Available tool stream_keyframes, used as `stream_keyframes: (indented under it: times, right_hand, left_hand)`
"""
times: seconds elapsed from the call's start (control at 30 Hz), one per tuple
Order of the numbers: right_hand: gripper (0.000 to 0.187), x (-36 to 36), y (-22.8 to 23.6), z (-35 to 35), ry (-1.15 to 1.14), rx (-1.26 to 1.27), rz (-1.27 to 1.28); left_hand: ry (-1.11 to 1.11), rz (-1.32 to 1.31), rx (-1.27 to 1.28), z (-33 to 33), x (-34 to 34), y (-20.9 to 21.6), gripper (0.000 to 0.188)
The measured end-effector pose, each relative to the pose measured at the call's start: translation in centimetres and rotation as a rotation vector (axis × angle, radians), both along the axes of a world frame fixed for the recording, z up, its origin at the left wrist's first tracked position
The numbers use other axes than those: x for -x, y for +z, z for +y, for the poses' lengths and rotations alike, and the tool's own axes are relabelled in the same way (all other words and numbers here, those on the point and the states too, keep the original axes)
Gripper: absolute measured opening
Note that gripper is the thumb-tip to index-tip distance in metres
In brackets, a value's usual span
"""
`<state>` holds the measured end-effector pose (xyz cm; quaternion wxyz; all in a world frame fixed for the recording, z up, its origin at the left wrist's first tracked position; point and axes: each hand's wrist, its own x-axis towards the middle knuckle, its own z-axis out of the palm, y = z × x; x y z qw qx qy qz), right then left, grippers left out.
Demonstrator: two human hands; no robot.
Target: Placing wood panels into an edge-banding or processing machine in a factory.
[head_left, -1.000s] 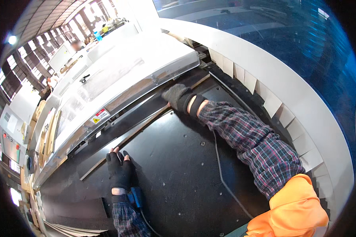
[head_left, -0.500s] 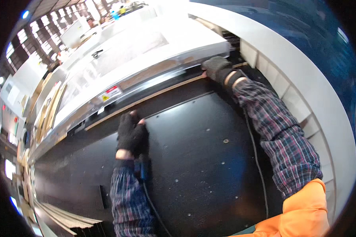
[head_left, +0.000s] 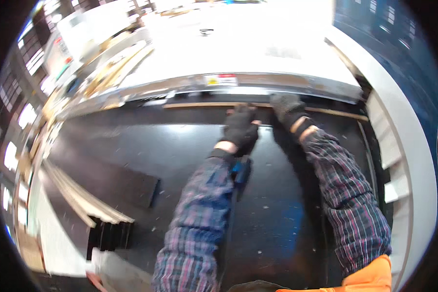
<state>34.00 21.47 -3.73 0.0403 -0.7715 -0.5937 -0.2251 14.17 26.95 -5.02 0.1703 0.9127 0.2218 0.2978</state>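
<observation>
My left hand [head_left: 241, 127], in a black fingerless glove, is closed beside a thin light-brown wooden strip [head_left: 204, 105]. Below its wrist sticks out the end of a blue-and-black corded tool [head_left: 242, 171], which it appears to hold; the tool's front is hidden by the hand. My right hand [head_left: 284, 107], gloved in grey stripes and black, is curled at the strip, close to the right of the left hand. Its fingertips are hidden and blurred. The strip lies across a large black panel [head_left: 190, 160], along the white machine's lower edge.
A white machine bed [head_left: 238, 53] with a warning label [head_left: 221, 80] spans the far side. A white curved frame [head_left: 413, 146] with slots runs down the right. Stacked boards [head_left: 78, 194] lie at left, near a small dark block [head_left: 148, 187]. Part of another person's hand [head_left: 96, 281] shows lower left.
The view has swung left and levelled. My right hand has moved leftward along the strip from its right end, so both hands are now close together. The left hand stays closed.
</observation>
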Motion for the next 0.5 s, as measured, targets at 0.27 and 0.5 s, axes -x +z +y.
stream_keyframes:
  times: [0.27,0.5]
  right_hand:
    - [0.027,-5.1,-1.2,-0.5,0.056,-0.058,0.126]
    - [0.019,-4.7,1.1,0.3,0.046,0.032,0.035]
  left_hand:
    - [0.045,-0.342,0.313,-10.2,2.3,-1.6,0.043]
    - [-0.144,-0.146,0.271,-20.0,11.3,0.1,0.045]
